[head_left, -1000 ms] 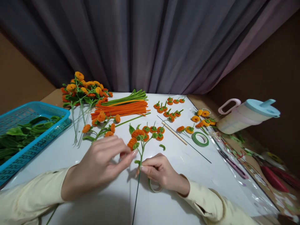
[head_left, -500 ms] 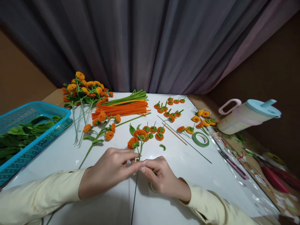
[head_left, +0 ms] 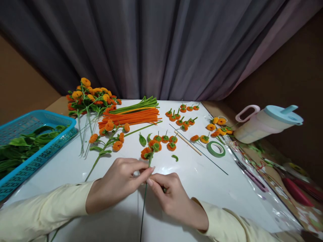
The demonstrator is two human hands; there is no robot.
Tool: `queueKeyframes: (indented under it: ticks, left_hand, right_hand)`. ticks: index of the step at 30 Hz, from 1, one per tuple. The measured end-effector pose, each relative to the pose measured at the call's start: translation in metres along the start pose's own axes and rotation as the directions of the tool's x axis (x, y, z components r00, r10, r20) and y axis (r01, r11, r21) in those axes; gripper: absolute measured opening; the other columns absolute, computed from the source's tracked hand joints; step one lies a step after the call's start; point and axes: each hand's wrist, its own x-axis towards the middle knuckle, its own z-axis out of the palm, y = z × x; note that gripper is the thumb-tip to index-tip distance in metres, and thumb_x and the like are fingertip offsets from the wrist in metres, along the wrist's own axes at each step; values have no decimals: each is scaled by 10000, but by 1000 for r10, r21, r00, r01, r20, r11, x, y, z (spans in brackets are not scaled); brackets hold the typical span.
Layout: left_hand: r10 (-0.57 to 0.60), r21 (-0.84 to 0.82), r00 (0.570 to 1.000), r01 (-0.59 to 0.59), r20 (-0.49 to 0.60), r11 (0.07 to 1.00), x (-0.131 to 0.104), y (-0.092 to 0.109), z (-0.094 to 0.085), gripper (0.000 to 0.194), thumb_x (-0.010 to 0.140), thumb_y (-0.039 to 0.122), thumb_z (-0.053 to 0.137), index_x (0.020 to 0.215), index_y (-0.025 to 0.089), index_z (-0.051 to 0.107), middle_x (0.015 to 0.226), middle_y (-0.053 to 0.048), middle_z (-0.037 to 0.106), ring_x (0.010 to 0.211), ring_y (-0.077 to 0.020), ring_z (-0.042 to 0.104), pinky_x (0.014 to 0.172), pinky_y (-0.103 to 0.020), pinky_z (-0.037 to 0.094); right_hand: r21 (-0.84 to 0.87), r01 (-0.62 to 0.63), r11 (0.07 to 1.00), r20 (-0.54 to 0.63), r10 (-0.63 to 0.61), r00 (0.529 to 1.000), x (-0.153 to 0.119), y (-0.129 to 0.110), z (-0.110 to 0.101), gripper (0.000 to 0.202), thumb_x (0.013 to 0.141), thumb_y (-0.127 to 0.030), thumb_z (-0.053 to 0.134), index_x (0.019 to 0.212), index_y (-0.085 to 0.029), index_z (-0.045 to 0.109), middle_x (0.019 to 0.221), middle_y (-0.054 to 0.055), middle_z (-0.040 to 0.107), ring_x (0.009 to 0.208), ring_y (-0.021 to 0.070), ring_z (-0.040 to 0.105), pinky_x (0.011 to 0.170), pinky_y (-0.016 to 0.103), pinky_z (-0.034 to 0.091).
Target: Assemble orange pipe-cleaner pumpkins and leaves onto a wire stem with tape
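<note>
Dark folded cloth hangs behind the shiny white tabletop (head_left: 202, 195). Near its middle, the left hand (head_left: 119, 185) and right hand (head_left: 176, 200) pinch a fuzzy orange flower stem (head_left: 150, 159) in closed fingers. Round, ridged orange flowers (head_left: 172, 146) lie just beyond; a holey blue basket (head_left: 72, 125) sits left.

Orange-bloomed sprig (head_left: 151, 154), heads pointing away (dark wire (head_left: 143, 208) nearer), over white tabletop (head_left: 214, 191).
</note>
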Motion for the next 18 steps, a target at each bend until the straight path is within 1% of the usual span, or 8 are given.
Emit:
queueKeyframes:
  ticks: [4, 7, 10, 13, 16, 18]
  left_hand:
    - [-97, -184, 985, 123, 144, 975, 4, 1, -5, 349, 857, 345, 476, 649, 171, 695, 553, 3, 603, 508, -112, 494, 488, -201, 352]
    - [-182, -328, 960, 246, 213, 912, 5, 1, -4, 360, 842, 372, 490, 626, 155, 680, 546, 6, 573, 526, -114, 468, 487, -203, 342]
    - [-295, -490, 927, 373, 231, 788, 6, 1, 1, 316, 800, 378, 547, 636, 144, 682, 600, -9, 626, 580, -134, 519, 533, -213, 396]
    - [-369, -619, 896, 439, 246, 652, 5, 1, 6, 258, 762, 364, 601, 699, 139, 710, 716, -49, 698, 696, -178, 595, 640, -247, 461]
    - [-371, -717, 887, 445, 274, 536, 3, -2, 11, 241, 758, 352, 623, 781, 136, 728, 807, -80, 719, 788, -201, 621, 726, -275, 475]
    - [-354, -770, 887, 440, 296, 461, 1, -5, 14, 234, 768, 347, 624, 805, 141, 729, 808, -76, 718, 789, -190, 623, 739, -274, 471]
  right_hand:
    - [84, -39, 996, -3, 39, 999, 0, 6, 4, 349, 894, -280, 412, 566, -172, 366, 489, -68, 227, 453, 67, 209, 434, 220, 200]
    - [148, -55, 987, -32, 60, 998, -1, 11, 9, 379, 901, -320, 413, 553, -176, 371, 448, -70, 265, 432, 65, 227, 426, 220, 217]
    - [195, -67, 978, -77, 84, 994, -2, 13, 14, 405, 897, -356, 424, 536, -180, 377, 402, -66, 327, 398, 62, 267, 410, 214, 237]
    - [318, -137, 938, -58, 164, 985, -3, 11, 18, 440, 891, -419, 432, 522, -185, 376, 369, -69, 354, 344, 51, 295, 366, 198, 234]
    - [453, -205, 868, -1, 230, 973, -2, 10, 20, 470, 872, -472, 458, 511, -181, 384, 350, -76, 354, 308, 40, 286, 331, 187, 207]
    - [510, -209, 835, 12, 237, 972, -1, 12, 19, 479, 860, -478, 488, 504, -166, 412, 344, -81, 346, 307, 31, 264, 333, 186, 193]
